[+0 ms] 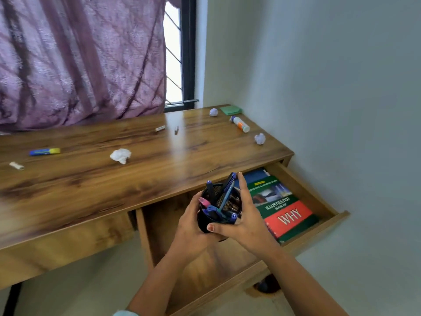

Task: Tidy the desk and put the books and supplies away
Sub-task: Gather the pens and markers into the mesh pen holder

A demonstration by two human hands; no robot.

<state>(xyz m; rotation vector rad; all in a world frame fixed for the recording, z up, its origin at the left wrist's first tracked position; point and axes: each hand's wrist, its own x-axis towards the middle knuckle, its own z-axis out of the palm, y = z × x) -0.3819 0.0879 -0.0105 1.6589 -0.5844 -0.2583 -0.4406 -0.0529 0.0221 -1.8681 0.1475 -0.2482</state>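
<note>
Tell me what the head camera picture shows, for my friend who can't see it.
A person holds a black mesh pen cup full of pens over an open desk drawer with books in it. On the wooden desk lie crumpled paper balls, a white-and-orange tube, a blue-and-yellow marker and green sticky notes.

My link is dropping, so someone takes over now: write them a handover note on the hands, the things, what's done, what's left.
Left hand grips the pen holder; right hand clasps its side, thumb across the front. It is held above the open drawer.
Done: books lie in the drawer.
Left: stow the holder; clear paper balls, sticky notes, white bottle and blue-yellow stick from the desk.
</note>
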